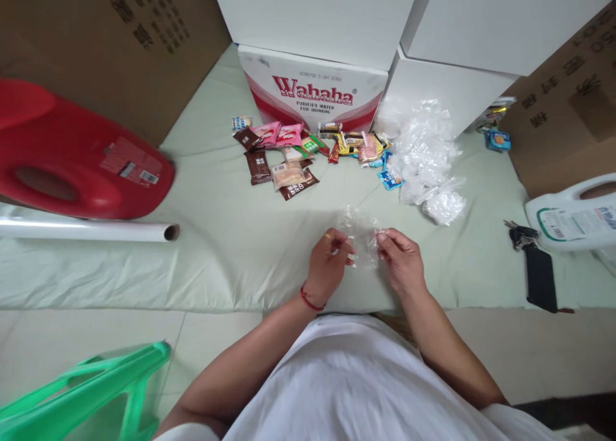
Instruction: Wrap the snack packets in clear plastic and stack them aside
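A small clear plastic bag (364,241) is stretched between my two hands, low over the pale green cloth. My left hand (331,261) pinches its left side, with a red cord at the wrist. On the other side, my right hand (400,256) grips the bag's edge between thumb and fingers. Beyond them lies a group of wrapped snacks, among them brown packets (258,167), pink packets (289,135) and a tan one (289,174). To their right is a heap of crumpled clear bags (423,152). Nothing can be made out inside the held bag.
A Wahaha carton (315,91) and white boxes stand behind the snacks. At left are a red jug (72,155) and a white roll (91,230); a green stool (96,389) is below. A white bottle (572,213), keys (520,234) and black phone (539,277) lie right.
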The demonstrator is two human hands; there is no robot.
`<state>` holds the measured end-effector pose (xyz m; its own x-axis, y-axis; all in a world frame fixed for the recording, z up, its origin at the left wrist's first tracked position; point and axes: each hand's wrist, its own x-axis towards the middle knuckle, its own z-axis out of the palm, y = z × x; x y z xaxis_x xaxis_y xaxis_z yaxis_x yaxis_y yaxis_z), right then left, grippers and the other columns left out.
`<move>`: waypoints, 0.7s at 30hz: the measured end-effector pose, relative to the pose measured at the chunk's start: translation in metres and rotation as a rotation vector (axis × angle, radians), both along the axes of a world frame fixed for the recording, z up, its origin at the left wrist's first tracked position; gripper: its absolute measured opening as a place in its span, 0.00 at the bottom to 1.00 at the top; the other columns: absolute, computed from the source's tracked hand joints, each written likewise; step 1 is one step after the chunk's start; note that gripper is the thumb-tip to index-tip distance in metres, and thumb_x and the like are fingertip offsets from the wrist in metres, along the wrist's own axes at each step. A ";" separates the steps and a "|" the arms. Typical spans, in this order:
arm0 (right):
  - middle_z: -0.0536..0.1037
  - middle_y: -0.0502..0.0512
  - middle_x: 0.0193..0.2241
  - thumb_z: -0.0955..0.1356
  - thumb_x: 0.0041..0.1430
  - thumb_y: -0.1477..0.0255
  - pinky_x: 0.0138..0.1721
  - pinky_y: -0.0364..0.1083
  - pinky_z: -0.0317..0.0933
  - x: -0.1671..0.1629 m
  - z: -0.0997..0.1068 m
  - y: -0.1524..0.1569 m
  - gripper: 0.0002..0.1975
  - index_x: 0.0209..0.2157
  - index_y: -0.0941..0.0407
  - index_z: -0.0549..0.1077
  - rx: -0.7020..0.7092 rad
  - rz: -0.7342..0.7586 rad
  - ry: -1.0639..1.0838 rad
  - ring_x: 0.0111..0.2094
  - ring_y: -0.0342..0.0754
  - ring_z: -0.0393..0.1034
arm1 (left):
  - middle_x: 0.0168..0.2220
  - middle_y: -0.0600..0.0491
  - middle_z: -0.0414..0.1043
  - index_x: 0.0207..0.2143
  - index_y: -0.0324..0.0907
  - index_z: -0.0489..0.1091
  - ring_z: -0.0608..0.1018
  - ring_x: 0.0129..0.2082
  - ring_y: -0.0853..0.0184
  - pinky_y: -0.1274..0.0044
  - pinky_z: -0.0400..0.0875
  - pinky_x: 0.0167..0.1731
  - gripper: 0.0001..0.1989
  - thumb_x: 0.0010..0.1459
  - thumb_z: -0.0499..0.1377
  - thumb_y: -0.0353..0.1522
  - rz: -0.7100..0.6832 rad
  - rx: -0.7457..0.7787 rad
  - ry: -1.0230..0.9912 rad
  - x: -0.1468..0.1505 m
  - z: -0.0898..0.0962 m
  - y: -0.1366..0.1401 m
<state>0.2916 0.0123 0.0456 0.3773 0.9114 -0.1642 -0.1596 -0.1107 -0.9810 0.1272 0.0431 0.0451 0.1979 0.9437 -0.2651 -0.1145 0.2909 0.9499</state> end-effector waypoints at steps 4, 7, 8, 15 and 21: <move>0.81 0.52 0.35 0.79 0.50 0.55 0.27 0.43 0.57 0.009 -0.010 -0.004 0.17 0.34 0.52 0.82 -0.053 -0.123 0.040 0.30 0.44 0.65 | 0.30 0.55 0.72 0.34 0.43 0.66 0.76 0.31 0.69 0.79 0.75 0.27 0.15 0.59 0.63 0.45 0.069 -0.019 0.026 -0.016 -0.002 0.001; 0.80 0.51 0.32 0.79 0.52 0.55 0.28 0.43 0.57 0.004 -0.014 -0.009 0.16 0.34 0.53 0.82 -0.045 -0.105 0.004 0.28 0.43 0.63 | 0.33 0.53 0.72 0.36 0.43 0.67 0.77 0.34 0.67 0.79 0.74 0.26 0.18 0.57 0.65 0.47 -0.039 -0.003 0.064 -0.011 0.001 -0.004; 0.79 0.50 0.32 0.79 0.53 0.56 0.29 0.43 0.57 0.000 -0.014 -0.010 0.15 0.34 0.53 0.82 -0.035 -0.084 -0.006 0.28 0.42 0.62 | 0.36 0.52 0.73 0.37 0.43 0.68 0.78 0.36 0.66 0.79 0.74 0.26 0.19 0.54 0.68 0.47 -0.077 0.028 0.088 -0.007 0.002 -0.005; 0.72 0.46 0.26 0.81 0.48 0.56 0.25 0.42 0.55 -0.014 -0.009 -0.010 0.18 0.33 0.52 0.79 -0.047 -0.065 0.126 0.25 0.40 0.58 | 0.35 0.54 0.70 0.32 0.43 0.72 0.74 0.34 0.69 0.77 0.74 0.33 0.08 0.59 0.63 0.38 -0.015 0.145 0.092 0.005 -0.005 -0.004; 0.69 0.45 0.27 0.84 0.41 0.62 0.22 0.38 0.53 0.002 -0.011 -0.015 0.20 0.31 0.54 0.76 -0.093 -0.212 0.323 0.25 0.38 0.57 | 0.34 0.54 0.72 0.32 0.43 0.73 0.74 0.35 0.69 0.78 0.74 0.32 0.11 0.54 0.68 0.40 0.104 0.030 -0.053 -0.024 -0.011 0.004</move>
<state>0.2937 -0.0023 0.0347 0.4712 0.7943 -0.3834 -0.4868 -0.1282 -0.8640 0.1031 0.0474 0.0339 0.1114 0.9673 -0.2280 -0.1933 0.2461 0.9498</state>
